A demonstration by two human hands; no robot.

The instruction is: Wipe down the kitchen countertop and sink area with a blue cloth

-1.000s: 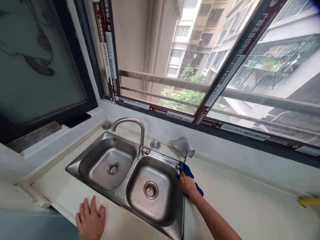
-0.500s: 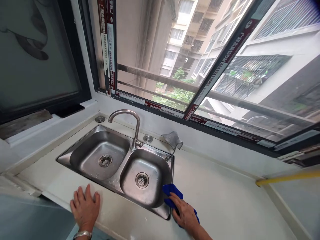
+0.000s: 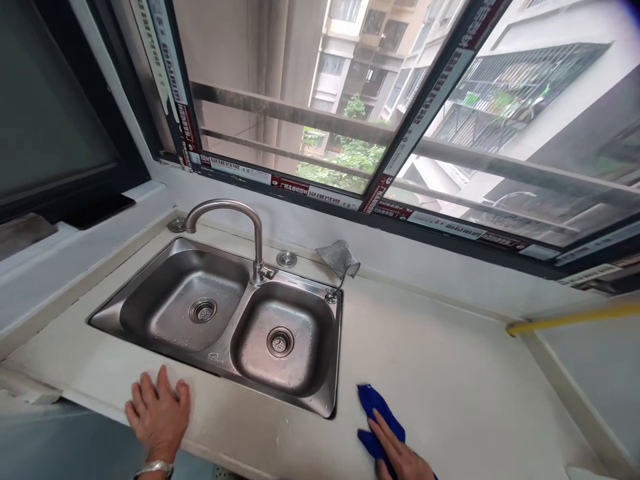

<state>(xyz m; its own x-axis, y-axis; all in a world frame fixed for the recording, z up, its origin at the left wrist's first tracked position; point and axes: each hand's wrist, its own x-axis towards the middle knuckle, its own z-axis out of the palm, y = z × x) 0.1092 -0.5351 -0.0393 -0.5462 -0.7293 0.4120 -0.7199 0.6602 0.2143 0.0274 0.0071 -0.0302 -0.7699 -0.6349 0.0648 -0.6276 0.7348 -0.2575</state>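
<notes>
My right hand (image 3: 403,453) presses a blue cloth (image 3: 373,403) onto the pale countertop (image 3: 450,373), to the right of the sink; the hand's lower part runs out of the frame. Fingers spread, my left hand (image 3: 159,412) lies flat on the counter's front edge below the left basin and holds nothing. A silver bangle (image 3: 154,469) circles that wrist. Between and beyond the hands sits a steel double-basin sink (image 3: 285,393), with water drops in both basins.
A curved faucet (image 3: 259,240) rises behind the sink. Behind the right basin, a grey mesh cloth (image 3: 339,257) hangs on the soap pump (image 3: 331,296). Two metal drain stoppers lie along the back. A yellow pipe (image 3: 570,319) runs at the right, below the window.
My right hand has moved the blue cloth from the sink's right front corner rightward onto the countertop. My left hand stays on the counter. The camera view has shifted slightly.
</notes>
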